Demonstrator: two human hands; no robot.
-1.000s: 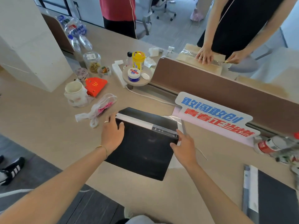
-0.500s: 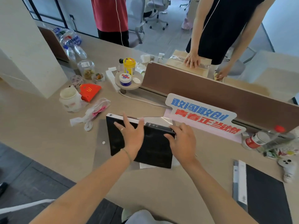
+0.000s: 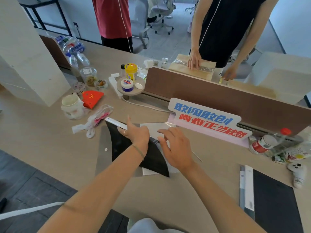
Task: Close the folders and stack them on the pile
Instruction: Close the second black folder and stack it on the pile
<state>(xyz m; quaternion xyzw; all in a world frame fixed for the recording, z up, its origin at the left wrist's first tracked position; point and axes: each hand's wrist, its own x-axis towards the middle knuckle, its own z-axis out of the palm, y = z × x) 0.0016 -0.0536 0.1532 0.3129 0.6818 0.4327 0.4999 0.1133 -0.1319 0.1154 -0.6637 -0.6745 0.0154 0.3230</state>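
Note:
A black folder lies on the desk in front of me, and its black cover with a white strip along the edge is tilted up off the desk. My left hand grips that raised edge, thumb up. My right hand rests flat with fingers apart on the white sheets inside the folder. A clear flap of the folder lies flat on the desk to the left. The pile of closed black folders sits at the lower right, apart from both hands.
A blue-and-red sign stands just behind the folder against a brown divider. A cup, a plastic bag and jars crowd the left. A bottle and a white toy lie right. Two people stand beyond the desk.
The black cover lay flat a second ago and now stands tilted up in my left hand. White sheets and the clear flap have come into view. My right hand moved onto the sheets.

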